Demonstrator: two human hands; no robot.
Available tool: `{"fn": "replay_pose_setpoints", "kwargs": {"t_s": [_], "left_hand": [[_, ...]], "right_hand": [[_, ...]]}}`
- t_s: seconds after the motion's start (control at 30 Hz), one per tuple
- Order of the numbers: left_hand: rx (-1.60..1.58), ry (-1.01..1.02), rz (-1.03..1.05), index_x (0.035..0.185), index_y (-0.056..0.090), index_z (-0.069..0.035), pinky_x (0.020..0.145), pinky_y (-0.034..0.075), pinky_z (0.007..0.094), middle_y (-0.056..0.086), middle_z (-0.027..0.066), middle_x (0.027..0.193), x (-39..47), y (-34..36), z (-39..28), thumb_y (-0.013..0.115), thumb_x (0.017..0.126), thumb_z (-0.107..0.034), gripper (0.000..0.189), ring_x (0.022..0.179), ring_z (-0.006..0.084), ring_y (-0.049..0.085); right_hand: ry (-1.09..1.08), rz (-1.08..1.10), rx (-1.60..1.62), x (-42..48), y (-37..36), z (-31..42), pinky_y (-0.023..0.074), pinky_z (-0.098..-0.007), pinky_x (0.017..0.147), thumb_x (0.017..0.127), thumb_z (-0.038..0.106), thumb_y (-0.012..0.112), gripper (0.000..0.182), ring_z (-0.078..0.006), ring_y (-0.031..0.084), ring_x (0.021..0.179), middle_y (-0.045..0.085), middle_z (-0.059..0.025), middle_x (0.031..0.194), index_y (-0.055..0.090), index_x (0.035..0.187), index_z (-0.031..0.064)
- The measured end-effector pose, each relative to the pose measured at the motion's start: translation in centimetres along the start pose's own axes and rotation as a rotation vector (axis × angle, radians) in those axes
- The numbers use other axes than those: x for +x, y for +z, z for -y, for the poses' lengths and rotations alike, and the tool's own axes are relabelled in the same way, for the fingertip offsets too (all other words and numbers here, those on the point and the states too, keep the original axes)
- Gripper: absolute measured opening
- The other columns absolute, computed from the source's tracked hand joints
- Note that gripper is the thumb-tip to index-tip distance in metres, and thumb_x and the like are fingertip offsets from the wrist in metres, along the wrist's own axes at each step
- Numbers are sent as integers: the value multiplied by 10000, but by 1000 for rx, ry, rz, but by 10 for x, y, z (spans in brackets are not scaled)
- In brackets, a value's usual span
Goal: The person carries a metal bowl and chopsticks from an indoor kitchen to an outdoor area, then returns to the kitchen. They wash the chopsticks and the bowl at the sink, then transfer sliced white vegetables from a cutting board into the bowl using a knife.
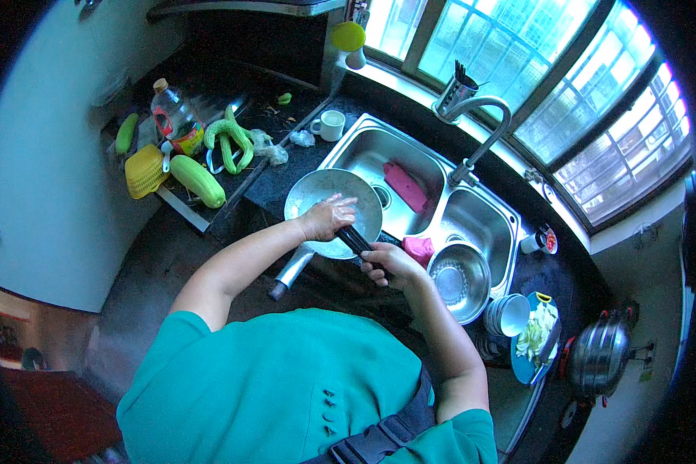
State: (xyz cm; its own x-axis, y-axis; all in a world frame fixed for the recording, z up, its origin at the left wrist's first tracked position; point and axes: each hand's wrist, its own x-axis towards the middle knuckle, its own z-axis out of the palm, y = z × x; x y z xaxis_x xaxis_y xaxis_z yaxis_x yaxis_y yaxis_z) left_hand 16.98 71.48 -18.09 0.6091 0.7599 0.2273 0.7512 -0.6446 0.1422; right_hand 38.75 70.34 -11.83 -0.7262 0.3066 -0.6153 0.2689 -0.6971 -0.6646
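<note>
My right hand (391, 264) grips a bundle of black chopsticks (355, 240), pointing up and left over a metal wok (307, 194). At the far end of the bundle is my left hand (329, 218), above the wok with its fingers stretched out; whether its palm touches the chopsticks is hidden. The wok sits at the front left of a double-bowl steel sink (354, 145), and its handle (294, 269) points toward my body. A red cloth (406, 187) lies in the larger bowl. Right of my right hand, a steel basin (459, 281) overlaps the sink's front edge.
A curved faucet (493, 101) rises behind the sink. Stacked bowls (511, 316) and a blue board (525, 371) with cut vegetables and a knife (550, 342) stand right. Left are a white mug (332, 126), gourds (197, 181), a yellow basket (145, 171) and a plastic bottle (177, 124).
</note>
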Motion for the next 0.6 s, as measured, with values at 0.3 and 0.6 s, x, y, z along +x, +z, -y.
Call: {"fn": "replay_pose_setpoints", "kwargs": {"t_s": [0.3,0.6], "left_hand": [[-442,-342,-238,850,531,-34,664,440,372,567,127,799,-7,24,22,624,664,-130,230,789,327,546],[-2182,-894,-484,749,476,-73,544,472,355,514,55,588,32,3,22,559,799,-154,126,545,194,531]], "right_hand": [[-505,-175,83,-20,-28,28,462,-223,510,876,402,362,495,-140,553,694,553,-115,885,401,1141,-14],[-393,-511,-595,22,-46,16,459,-256,526,787,322,575,525,-159,556,753,544,-122,996,394,1188,34]]}}
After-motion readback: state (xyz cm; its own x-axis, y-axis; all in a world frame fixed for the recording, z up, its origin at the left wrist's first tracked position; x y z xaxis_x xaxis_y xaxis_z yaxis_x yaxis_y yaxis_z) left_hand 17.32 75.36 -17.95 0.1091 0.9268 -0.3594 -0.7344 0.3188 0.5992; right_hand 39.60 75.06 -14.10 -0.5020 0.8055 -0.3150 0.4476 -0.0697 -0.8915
